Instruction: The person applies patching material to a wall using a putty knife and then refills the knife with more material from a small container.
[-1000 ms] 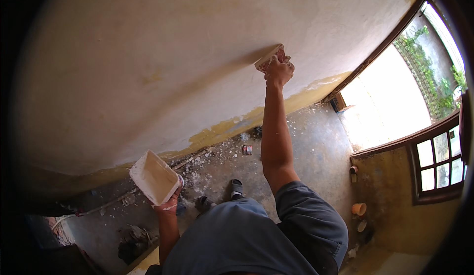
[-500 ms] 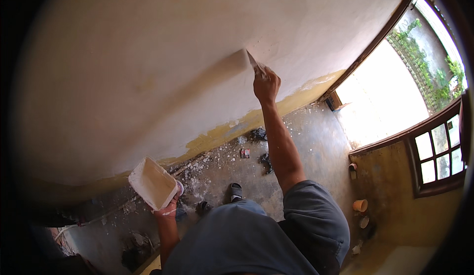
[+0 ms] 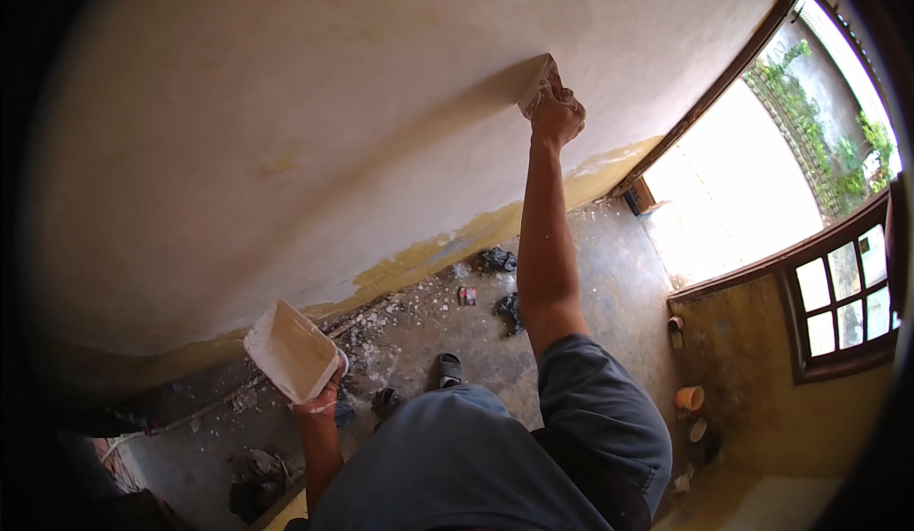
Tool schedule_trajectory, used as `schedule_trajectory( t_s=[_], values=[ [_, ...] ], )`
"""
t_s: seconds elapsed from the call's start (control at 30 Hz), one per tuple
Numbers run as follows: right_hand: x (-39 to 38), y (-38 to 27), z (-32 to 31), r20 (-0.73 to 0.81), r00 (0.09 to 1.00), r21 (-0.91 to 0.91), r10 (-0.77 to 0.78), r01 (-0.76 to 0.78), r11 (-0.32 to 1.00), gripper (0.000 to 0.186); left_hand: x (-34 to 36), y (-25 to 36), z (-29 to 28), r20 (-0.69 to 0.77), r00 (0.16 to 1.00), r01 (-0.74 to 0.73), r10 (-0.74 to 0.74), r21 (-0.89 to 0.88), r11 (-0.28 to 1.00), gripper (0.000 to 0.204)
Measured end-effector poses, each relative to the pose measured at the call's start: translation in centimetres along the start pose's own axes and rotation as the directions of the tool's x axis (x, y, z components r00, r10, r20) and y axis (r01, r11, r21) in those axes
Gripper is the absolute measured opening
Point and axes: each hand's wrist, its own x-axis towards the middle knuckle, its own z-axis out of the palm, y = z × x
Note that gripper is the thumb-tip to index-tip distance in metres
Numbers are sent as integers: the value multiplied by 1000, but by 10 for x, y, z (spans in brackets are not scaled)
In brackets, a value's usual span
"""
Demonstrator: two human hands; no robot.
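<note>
High on the pale plastered wall (image 3: 286, 131), my right hand (image 3: 557, 117) grips a flat, putty-smeared scraper (image 3: 535, 83) against the surface, its shadow stretching leftward. The forearm is extended upward. At lower left, my left hand (image 3: 319, 400) holds a squarish white container (image 3: 284, 350) from below and its right side, with pale paste inside and smears on my fingers. The lower band of the wall (image 3: 409, 264) shows patchy yellow paint.
The concrete floor (image 3: 619, 264) has white debris, dark bags (image 3: 495, 259), a small box (image 3: 466, 296) and my sandalled feet (image 3: 447, 369). Several pots, one orange (image 3: 689, 398), line the right wall. An open doorway (image 3: 733, 179) and gridded window (image 3: 843, 298) are at right.
The scraper in my right hand dipped leftward half a second ago and has since moved up and right along the wall. My left hand with the container has shifted slightly left.
</note>
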Motion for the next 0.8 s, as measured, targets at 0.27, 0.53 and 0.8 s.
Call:
schedule_trajectory(
  t_s=[0.27, 0.53, 0.8],
  values=[
    [-32, 21, 6, 64, 967, -121, -248, 254, 960, 42, 10, -15, -5, -36, 999, 11, -11, 8, 1000, 70],
    [-25, 58, -15, 162, 953, -74, -255, 270, 960, 22, 14, -8, -4, -12, 999, 29, -30, -81, 996, 72],
    [-43, 41, 13, 157, 621, -118, -768, 784, 610, 14, 8, -11, -24, 106, 992, -89, 68, 206, 974, 74]
  ],
)
